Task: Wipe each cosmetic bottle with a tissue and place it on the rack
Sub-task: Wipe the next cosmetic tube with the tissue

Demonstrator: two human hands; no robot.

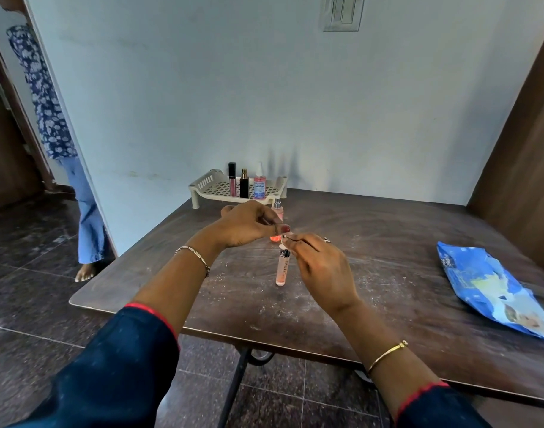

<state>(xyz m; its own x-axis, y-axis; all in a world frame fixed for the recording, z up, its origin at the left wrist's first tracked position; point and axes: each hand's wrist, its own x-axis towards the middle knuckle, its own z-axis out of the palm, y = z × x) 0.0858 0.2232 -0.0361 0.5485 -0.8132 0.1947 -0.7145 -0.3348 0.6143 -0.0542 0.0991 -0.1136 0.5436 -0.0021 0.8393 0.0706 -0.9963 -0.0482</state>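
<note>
1. The slim pink bottle (281,268) was placed at the near middle of the counter (388,230), its capped end turned far toward the hands, apparently so that the cap could be wiped; whether it lay on the counter or hung from the fingers could not be told
2. A small scrap of white tissue (284,241) was pinched narrowly in the right grip (321,264) at that cap, with thumb and forefinger closed on it, the other fingers loosely curled and the forearm reaching in from the near right
3. The left grip (246,225) was reached in from the near left, with fingers curled and the thumb tip just beside the tissue; it was narrow, but what it held, if anything, could not be told
4. A second pink bottle (277,211) was stood upright just behind the hands, and was judged to be not yet wiped
5. On the rack (209,182), far against the wall, a lip gloss (232,182), a black bottle (244,185) and a pink spray bottle (259,185) were stood upright in a row, with open grid to either side for more
6. The blue tissue pack (486,285) was laid at the right of the counter, within reach for fresh tissue
</note>
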